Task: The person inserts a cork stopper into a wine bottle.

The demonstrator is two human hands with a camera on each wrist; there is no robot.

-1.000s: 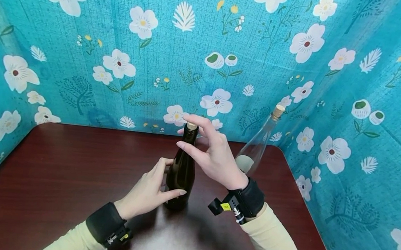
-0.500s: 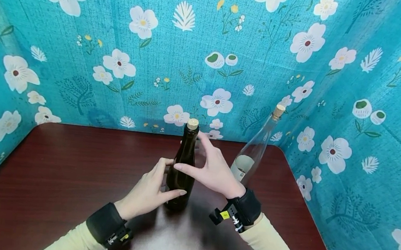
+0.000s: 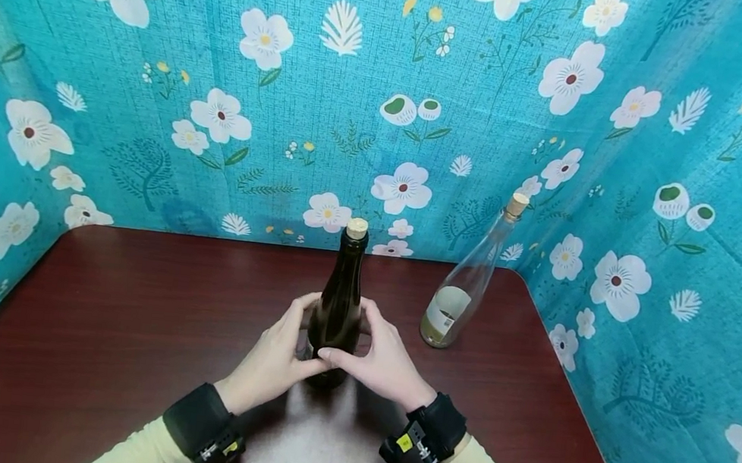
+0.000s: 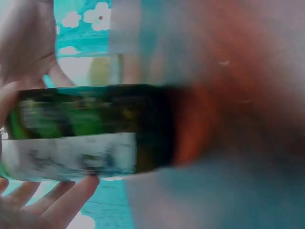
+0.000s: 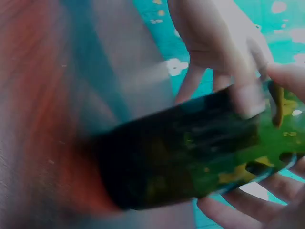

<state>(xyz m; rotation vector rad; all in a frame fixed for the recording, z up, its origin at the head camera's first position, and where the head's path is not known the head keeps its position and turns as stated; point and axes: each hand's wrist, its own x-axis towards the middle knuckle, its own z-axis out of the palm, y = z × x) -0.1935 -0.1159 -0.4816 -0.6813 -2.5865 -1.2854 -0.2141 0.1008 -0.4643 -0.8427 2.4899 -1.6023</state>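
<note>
A dark green glass bottle [image 3: 342,289] stands upright on the table, a pale cork [image 3: 357,228] in its mouth. My left hand [image 3: 268,366] holds the lower body from the left, fingers curved round behind and thumb across the front. From the right, my right hand [image 3: 389,362] grips the same body, its thumb meeting the left thumb at the front. In the left wrist view, a white label [image 4: 71,155] shows on the bottle's side. The right wrist view shows the unlabelled green glass [image 5: 190,152] between the fingers. The far fingers are partly hidden by the bottle.
A clear glass bottle [image 3: 476,274] with a cork [image 3: 517,205] and a pale label stands at the back right of the dark red wooden table [image 3: 126,326]. A turquoise flowered curtain [image 3: 330,105] rises behind the table and along both sides.
My right hand has come down from the cork, along the neck, to the bottle's lower body. My left hand and both bottles have kept their places.
</note>
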